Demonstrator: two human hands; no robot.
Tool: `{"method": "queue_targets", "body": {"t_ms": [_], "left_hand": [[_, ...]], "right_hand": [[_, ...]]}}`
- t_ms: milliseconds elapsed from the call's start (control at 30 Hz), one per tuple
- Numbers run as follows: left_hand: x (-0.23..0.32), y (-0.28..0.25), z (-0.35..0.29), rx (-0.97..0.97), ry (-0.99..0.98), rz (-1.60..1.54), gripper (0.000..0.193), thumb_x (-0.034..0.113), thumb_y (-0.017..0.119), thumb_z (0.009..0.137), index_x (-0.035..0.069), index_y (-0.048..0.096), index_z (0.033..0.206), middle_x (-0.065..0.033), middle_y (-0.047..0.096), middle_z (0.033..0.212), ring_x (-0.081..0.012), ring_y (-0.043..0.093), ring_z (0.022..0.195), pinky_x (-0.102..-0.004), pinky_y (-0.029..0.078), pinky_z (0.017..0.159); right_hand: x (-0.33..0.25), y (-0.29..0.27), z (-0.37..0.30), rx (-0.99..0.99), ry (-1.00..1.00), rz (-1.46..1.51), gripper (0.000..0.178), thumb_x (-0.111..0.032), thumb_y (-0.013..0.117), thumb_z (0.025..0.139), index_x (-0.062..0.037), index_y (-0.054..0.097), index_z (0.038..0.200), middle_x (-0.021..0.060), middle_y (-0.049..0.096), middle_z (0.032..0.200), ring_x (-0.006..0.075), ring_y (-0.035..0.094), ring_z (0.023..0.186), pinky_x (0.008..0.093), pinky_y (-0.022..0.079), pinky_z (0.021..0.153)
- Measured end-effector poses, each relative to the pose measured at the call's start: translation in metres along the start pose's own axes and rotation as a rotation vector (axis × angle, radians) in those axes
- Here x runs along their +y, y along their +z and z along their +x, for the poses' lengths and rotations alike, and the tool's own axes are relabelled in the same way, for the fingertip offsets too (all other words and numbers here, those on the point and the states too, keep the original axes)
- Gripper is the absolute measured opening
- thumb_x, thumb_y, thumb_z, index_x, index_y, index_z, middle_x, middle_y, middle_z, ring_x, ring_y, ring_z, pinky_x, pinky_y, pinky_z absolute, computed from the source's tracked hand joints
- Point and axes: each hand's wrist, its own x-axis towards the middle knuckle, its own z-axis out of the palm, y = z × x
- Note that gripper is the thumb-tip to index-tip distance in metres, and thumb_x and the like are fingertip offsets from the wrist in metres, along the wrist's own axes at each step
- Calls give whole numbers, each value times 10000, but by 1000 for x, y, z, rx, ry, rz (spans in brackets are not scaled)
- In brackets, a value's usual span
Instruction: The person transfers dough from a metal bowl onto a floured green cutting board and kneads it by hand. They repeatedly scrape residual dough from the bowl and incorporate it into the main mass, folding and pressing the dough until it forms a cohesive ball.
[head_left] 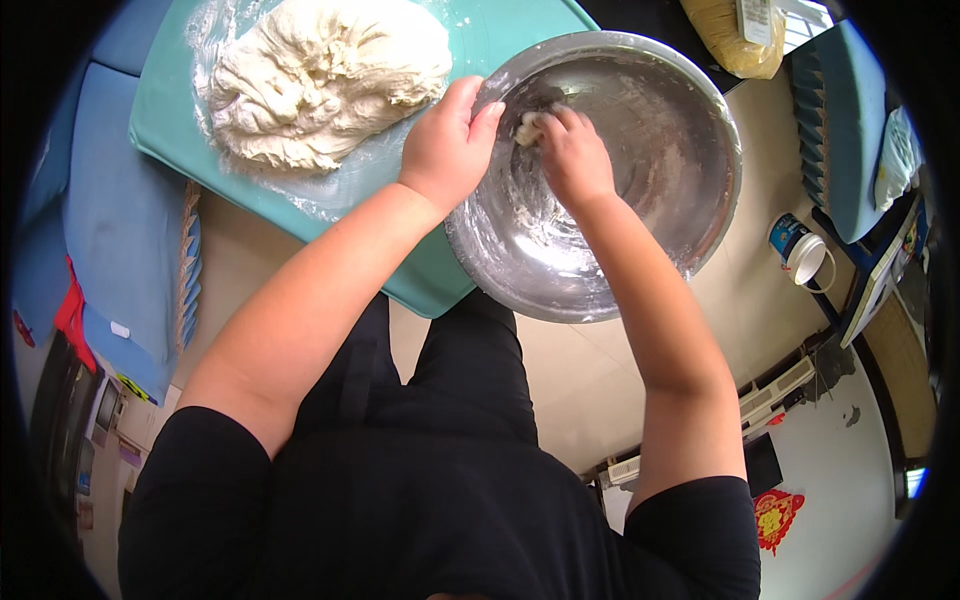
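A large steel bowl (660, 190), streaked inside with flour and dough scraps, is tilted at the right edge of a teal board (415, 275). My left hand (447, 145) grips the bowl's left rim, its thumb along the top. Inside the bowl, my right hand (578, 157) is closed with its fingertips against the wall, pinching a small lump of dough (528, 128). On the board to the left rests a big, rough mass of dough (325, 80) with flour spread around it.
A bag of yellowish grain or meal (738, 38) stands at the far right. Blue-covered seats (120, 215) flank the left, and another blue chair (845, 125) is on the right. A white and blue bucket (800, 250) sits on the floor at right.
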Motion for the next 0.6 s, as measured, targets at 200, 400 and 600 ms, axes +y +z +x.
{"method": "queue_targets", "body": {"t_ms": [200, 400, 600], "left_hand": [[0, -3, 0, -7, 4, 13, 290, 231, 572, 847, 34, 503, 1048, -178, 612, 789, -348, 593, 706, -393, 462, 610], [3, 2, -9, 37, -50, -27, 293, 229, 570, 848, 37, 493, 1055, -173, 610, 774, -334, 596, 683, -388, 460, 590], [1, 2, -7, 34, -59, -38, 292, 229, 570, 847, 35, 500, 1055, -171, 605, 736, -329, 591, 647, -380, 459, 573]], "right_hand": [[-12, 18, -97, -318, -184, 74, 169, -123, 503, 759, -92, 577, 907, 72, 548, 934, 240, 533, 899, 365, 462, 767], [32, -11, -119, -107, 577, -47, 128, -95, 496, 790, -43, 597, 849, 179, 571, 879, 363, 564, 786, 430, 469, 703], [-65, 40, -75, -78, 488, 178, 138, -128, 464, 823, -19, 546, 845, 206, 558, 873, 376, 553, 811, 448, 439, 768]]}}
